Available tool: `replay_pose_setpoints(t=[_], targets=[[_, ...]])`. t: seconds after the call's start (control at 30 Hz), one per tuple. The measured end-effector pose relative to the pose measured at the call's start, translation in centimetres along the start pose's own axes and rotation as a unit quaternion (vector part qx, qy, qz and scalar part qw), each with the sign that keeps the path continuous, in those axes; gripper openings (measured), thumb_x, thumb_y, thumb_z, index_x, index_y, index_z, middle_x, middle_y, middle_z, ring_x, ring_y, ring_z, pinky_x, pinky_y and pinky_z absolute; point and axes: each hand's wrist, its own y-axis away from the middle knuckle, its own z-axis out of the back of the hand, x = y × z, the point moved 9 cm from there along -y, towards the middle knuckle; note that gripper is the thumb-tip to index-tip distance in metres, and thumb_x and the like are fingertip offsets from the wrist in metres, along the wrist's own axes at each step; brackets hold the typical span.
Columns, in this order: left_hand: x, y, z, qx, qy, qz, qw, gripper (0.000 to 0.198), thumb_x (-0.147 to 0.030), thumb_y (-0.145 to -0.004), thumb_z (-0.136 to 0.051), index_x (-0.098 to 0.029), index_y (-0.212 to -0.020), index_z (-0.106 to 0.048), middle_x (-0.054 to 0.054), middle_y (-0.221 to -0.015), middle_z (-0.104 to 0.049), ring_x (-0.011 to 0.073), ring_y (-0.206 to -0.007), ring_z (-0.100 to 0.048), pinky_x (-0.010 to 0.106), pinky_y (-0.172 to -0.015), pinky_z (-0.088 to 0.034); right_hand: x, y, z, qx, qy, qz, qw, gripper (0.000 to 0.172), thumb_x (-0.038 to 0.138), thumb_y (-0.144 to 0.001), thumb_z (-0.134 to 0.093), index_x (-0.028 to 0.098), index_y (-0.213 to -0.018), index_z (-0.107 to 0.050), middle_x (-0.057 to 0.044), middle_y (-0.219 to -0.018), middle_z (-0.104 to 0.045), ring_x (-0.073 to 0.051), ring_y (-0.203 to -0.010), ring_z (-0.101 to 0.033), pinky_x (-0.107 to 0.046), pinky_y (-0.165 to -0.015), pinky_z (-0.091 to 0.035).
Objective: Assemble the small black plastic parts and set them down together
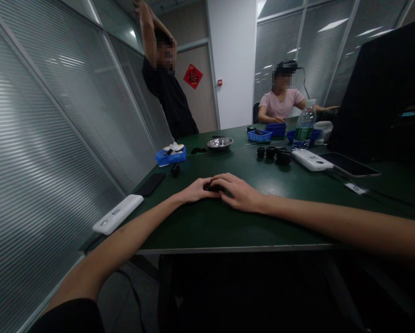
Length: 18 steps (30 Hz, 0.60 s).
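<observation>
Fingers (225, 177) curled in from both sides: your left hand (194, 190) and right hand (241, 192) gripped a small black object (213, 188) between them, down at the green surface (207, 231)! It looked light, stiff, perhaps slick; its opposite ends seemed your surest hold.

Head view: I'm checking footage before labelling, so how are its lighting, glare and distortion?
Head view: dim light, soft glare on the green table; head view: bright streaks across the upper-right glass; head view: slanting left blinds, suggesting wide-angle distortion; head view: the dark piece between left hand and right hand too dark for detail.
</observation>
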Motion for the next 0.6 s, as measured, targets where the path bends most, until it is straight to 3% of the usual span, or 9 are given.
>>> replay_pose_setpoints(t=[0.1, 0.33, 0.43, 0.6], targets=[[-0.03, 0.04, 0.11, 0.0, -0.022, -0.004, 1.0, 0.05, -0.039, -0.082, -0.078, -0.013, -0.124, -0.067, 0.008, -0.118, -0.069, 0.0221, -0.103, -0.063, 0.033, -0.091, -0.047, -0.37, 0.0, 0.23, -0.011, 0.019, -0.014, 1.0, 0.037, 0.022, -0.097, -0.061, 0.022, -0.135, -0.057, -0.014, -0.133, -0.058, -0.031, -0.123, -0.056, -0.055, -0.103, -0.052], [0.22, -0.08, -0.1, 0.006, 0.004, 0.0, 1.0, 0.048, -0.039, -0.081, -0.08, -0.014, -0.119, -0.068, 0.006, -0.115, -0.07, 0.0215, -0.104, -0.063, 0.034, -0.093, -0.047, 0.23, 0.01, -0.05, -0.002, -0.022, 0.011, 1.0, 0.036, 0.009, -0.094, -0.055, 0.022, -0.127, -0.061, -0.012, -0.13, -0.062, -0.028, -0.122, -0.057, -0.052, -0.103, -0.053], [0.32, -0.13, -0.02, 0.001, 0.011, -0.004, 1.0, 0.051, -0.037, -0.081, -0.08, -0.014, -0.124, -0.067, 0.007, -0.118, -0.07, 0.0219, -0.106, -0.063, 0.034, -0.095, -0.047, -0.02, 0.03, 0.01, -0.007, -0.008, 0.001, 1.0, 0.038, 0.014, -0.096, -0.057, 0.022, -0.133, -0.057, -0.013, -0.134, -0.058, -0.029, -0.125, -0.055, -0.052, -0.106, -0.051], [0.39, -0.06, 0.0, -0.002, -0.02, 0.007, 1.0, 0.049, -0.039, -0.081, -0.08, -0.012, -0.12, -0.068, 0.006, -0.109, -0.07, 0.0193, -0.094, -0.063, 0.031, -0.085, -0.047, -0.61, -0.02, 0.0, -0.012, 0.02, -0.015, 1.0, 0.033, 0.018, -0.098, -0.057, 0.021, -0.131, -0.058, -0.014, -0.128, -0.06, -0.029, -0.119, -0.057, -0.052, -0.102, -0.053]])
